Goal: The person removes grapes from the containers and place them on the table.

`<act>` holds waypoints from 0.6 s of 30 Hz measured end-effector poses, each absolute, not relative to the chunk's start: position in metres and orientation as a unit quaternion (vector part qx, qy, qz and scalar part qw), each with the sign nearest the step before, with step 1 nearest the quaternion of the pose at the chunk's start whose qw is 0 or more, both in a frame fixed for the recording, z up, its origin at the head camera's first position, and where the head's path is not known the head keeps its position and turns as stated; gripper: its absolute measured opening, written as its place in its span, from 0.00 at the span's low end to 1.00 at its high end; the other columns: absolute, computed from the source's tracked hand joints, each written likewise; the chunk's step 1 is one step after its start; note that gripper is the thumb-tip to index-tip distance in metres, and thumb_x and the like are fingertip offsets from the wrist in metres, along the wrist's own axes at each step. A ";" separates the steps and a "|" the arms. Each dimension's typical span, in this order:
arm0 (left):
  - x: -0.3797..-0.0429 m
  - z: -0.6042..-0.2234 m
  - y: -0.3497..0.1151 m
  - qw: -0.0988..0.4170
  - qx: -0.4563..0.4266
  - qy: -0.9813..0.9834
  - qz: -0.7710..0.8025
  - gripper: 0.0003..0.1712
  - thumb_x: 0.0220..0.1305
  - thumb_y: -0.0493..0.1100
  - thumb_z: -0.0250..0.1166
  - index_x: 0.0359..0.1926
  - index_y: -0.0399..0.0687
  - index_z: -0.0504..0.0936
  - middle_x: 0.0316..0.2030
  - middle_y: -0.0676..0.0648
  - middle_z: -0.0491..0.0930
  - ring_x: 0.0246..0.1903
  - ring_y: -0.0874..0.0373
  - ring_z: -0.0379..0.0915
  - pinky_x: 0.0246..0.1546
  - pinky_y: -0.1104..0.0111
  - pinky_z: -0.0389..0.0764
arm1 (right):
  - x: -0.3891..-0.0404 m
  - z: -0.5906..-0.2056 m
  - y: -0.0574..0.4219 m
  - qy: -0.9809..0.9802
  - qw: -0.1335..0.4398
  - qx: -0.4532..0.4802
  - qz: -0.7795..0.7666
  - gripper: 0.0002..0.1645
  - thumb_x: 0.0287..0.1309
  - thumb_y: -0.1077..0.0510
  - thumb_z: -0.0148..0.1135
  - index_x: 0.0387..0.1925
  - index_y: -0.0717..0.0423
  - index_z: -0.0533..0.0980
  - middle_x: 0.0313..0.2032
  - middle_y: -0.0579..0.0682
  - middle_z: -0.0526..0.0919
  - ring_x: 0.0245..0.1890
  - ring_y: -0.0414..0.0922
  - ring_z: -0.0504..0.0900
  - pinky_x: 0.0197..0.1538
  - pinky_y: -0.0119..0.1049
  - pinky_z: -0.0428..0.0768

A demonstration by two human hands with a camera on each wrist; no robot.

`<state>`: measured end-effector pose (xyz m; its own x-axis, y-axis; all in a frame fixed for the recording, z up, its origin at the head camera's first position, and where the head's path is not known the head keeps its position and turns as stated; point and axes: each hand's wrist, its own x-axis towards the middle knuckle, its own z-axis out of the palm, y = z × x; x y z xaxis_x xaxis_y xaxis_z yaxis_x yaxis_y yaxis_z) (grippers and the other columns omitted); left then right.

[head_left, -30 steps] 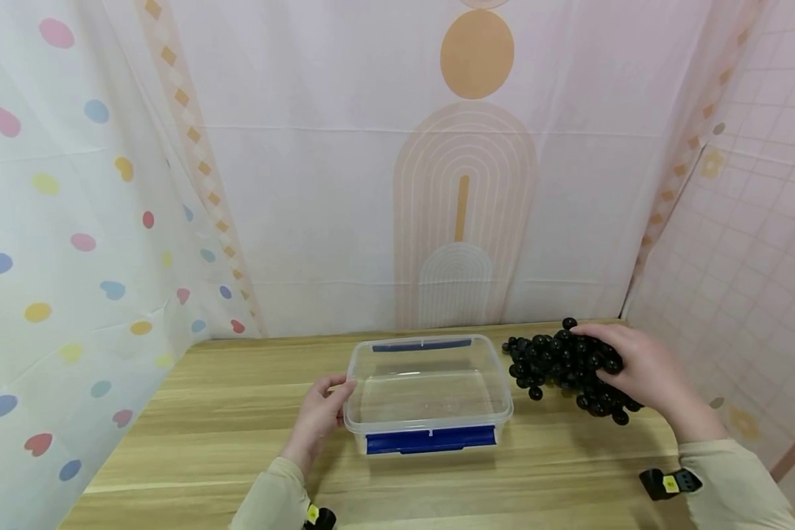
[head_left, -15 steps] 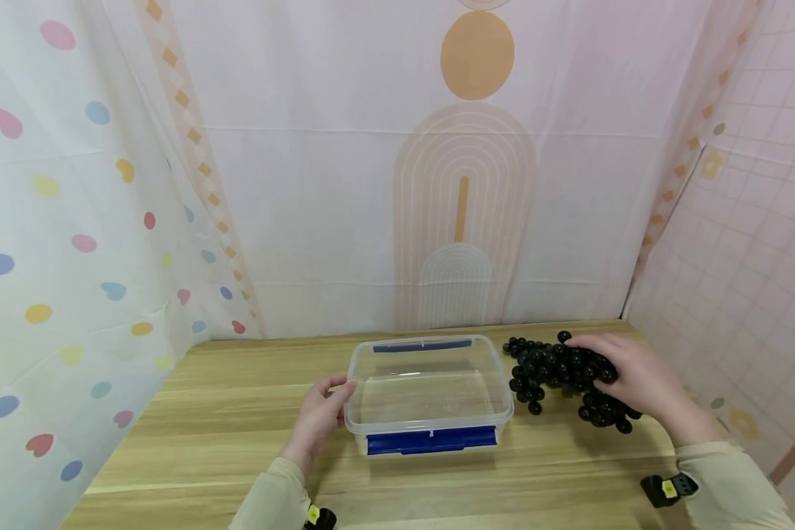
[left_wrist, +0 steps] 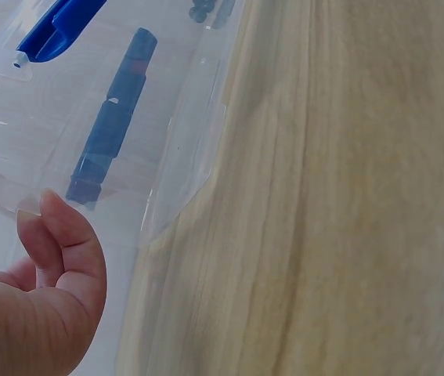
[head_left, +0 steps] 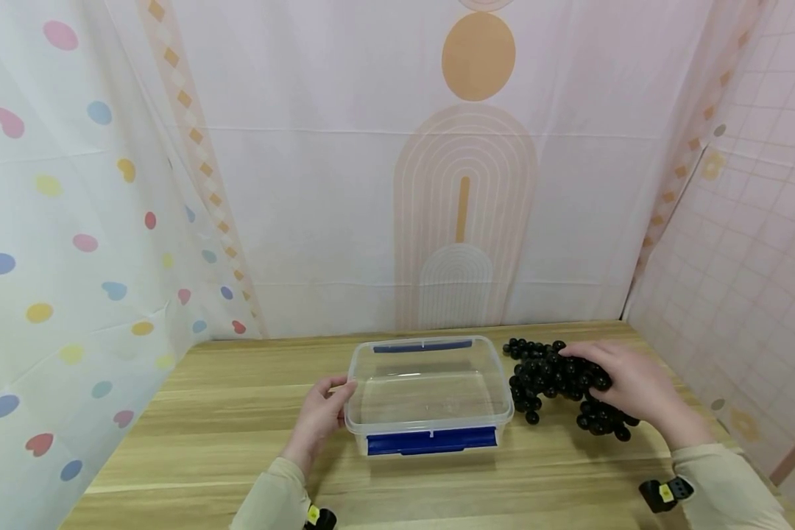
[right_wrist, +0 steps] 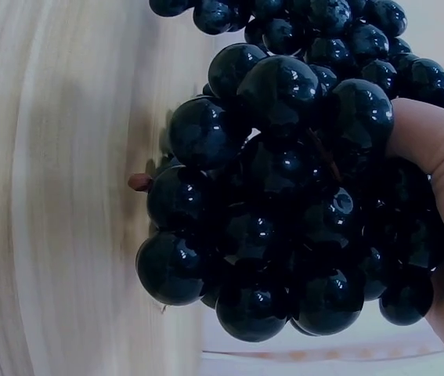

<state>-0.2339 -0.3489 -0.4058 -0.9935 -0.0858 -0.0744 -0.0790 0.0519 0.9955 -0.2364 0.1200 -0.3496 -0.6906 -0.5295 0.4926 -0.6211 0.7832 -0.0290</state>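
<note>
A clear plastic food container (head_left: 430, 397) with blue clips stands in the middle of the wooden table. My left hand (head_left: 321, 412) holds its left side, the thumb at the rim. In the left wrist view the thumb and a curled finger (left_wrist: 73, 243) meet at the clear plastic edge. To the container's right, my right hand (head_left: 636, 379) grips a bunch of black grapes (head_left: 550, 372), thumb on the near side and fingers over the top. Close up in the right wrist view, shiny round grapes (right_wrist: 276, 180) hide most of the fingers; a brown stem end pokes out.
The wooden table (head_left: 238, 419) meets a pale patterned curtain (head_left: 318, 221) at the back. Another curtain with coloured dots (head_left: 53, 294) hangs on the left, and a grid-patterned one (head_left: 755, 294) borders the right side.
My right hand has lowered the grapes a little and shifted slightly left, towards the container. The left hand and the container stay in place.
</note>
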 end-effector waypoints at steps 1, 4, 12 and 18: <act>-0.233 -0.405 -0.348 0.004 0.057 -0.726 -0.686 0.27 0.63 0.46 0.60 0.57 0.34 0.67 0.36 0.38 0.76 0.27 0.52 0.76 0.26 0.65 0.76 | -0.236 -0.350 0.120 -0.915 0.232 0.313 0.099 0.48 0.27 0.69 0.76 0.57 0.43 0.71 0.48 0.52 0.78 0.41 0.52 0.78 0.31 0.43 0.77; -0.233 -0.405 -0.348 0.009 0.060 -0.727 -0.684 0.26 0.63 0.47 0.60 0.56 0.35 0.68 0.37 0.37 0.76 0.28 0.51 0.75 0.26 0.65 0.76 | -0.235 -0.352 0.120 -0.917 0.229 0.313 0.098 0.48 0.27 0.69 0.76 0.57 0.43 0.71 0.48 0.53 0.78 0.41 0.53 0.78 0.31 0.43 0.78; -0.232 -0.404 -0.346 0.012 0.059 -0.728 -0.683 0.27 0.62 0.47 0.61 0.56 0.34 0.67 0.37 0.36 0.76 0.27 0.52 0.75 0.26 0.66 0.76 | -0.234 -0.356 0.122 -0.919 0.224 0.314 0.088 0.48 0.27 0.67 0.77 0.57 0.42 0.70 0.49 0.50 0.78 0.41 0.50 0.79 0.33 0.43 0.78; -0.232 -0.405 -0.347 0.013 0.060 -0.728 -0.683 0.27 0.62 0.48 0.61 0.55 0.36 0.69 0.37 0.36 0.76 0.28 0.51 0.75 0.27 0.65 0.76 | -0.233 -0.357 0.122 -0.920 0.224 0.311 0.085 0.48 0.27 0.66 0.77 0.57 0.41 0.71 0.47 0.50 0.79 0.39 0.50 0.79 0.29 0.39 0.77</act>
